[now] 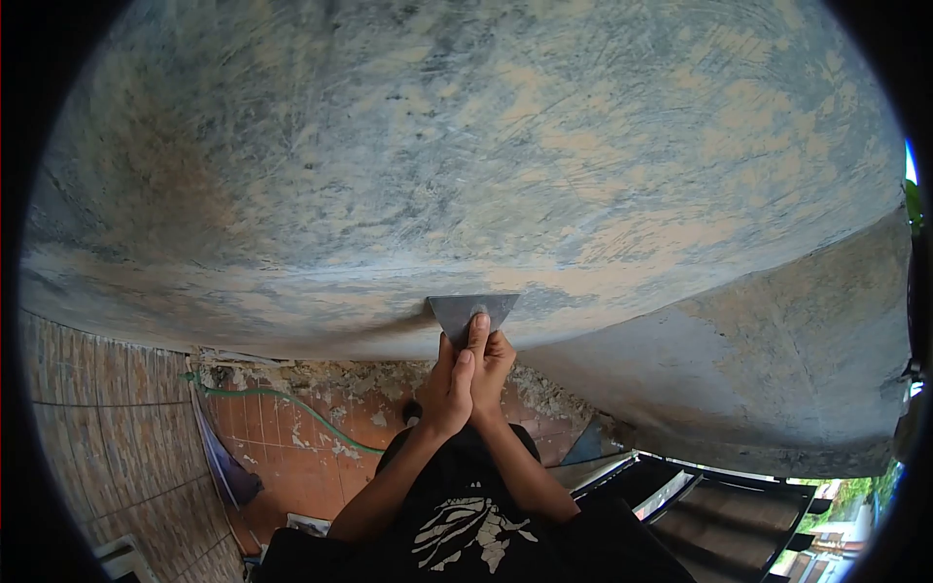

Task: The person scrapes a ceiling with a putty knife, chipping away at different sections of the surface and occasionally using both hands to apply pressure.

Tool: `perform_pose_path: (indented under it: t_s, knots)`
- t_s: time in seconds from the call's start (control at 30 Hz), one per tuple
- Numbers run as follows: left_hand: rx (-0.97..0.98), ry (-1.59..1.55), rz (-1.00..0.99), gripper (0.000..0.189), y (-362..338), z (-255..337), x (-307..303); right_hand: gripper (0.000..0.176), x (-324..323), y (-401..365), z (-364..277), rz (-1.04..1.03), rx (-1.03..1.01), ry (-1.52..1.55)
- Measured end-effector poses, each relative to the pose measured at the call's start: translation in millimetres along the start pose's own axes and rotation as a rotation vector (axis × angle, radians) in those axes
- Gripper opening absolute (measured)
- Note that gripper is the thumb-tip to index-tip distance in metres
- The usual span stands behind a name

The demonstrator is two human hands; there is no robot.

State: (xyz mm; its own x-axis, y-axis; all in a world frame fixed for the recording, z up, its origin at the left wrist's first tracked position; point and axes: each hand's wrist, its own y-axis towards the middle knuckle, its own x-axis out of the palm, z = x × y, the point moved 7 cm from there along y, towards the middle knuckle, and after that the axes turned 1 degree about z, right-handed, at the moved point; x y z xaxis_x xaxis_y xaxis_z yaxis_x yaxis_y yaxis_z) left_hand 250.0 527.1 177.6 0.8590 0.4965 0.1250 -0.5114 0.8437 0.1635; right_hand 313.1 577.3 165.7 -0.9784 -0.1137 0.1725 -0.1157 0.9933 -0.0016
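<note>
one scraper. two hands clasped on it: one left hand, one right hand. one mottled wall. one green hose, low left. one tiled floor. dark sheets, low right: count unclear.

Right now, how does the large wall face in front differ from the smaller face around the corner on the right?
The large wall face is blue-grey with many pale beige scraped patches; the side face is a more even dull grey-brown. The scraper, gripped by the left hand and right hand, presses on the large wall face; nothing touches the side face. Both look rough and worn.
</note>
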Motion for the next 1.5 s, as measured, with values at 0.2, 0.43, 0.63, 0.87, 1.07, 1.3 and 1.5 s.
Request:
perform_pose_path:
  t_s: [0.2, 0.43, 0.63, 0.87, 1.07, 1.3, 1.5]
  knots:
    - [-0.169, -0.071, -0.046, 0.058, -2, -1, 6, 0.036, 5, 5, -20, -0.03, -0.07, 0.06]
    - [-0.163, -0.059, -0.063, 0.058, -5, 5, 6, 0.034, 0, 3, -10, -0.044, -0.017, 0.016]
    - [-0.096, -0.098, -0.024, 0.055, 3, 22, 7, 0.034, 7, 3, -36, -0.046, -0.038, 0.063]
    - [-0.036, -0.064, -0.024, 0.057, 3, 24, 9, 0.04, 7, 2, -36, -0.013, -0.028, 0.033]
    - [-0.047, 0.073, -0.11, 0.058, -12, -13, 21, 0.029, -14, 11, -24, -0.188, -0.067, -0.123]
    - [-0.306, 0.056, -0.207, 0.057, -41, -63, -47, 0.016, -54, 31, -158, -0.316, -0.642, -1.103]
    - [-0.344, 0.099, -0.087, 0.044, -56, -71, -84, 0.023, -1, 12, -235, -0.4, -0.926, -1.648]
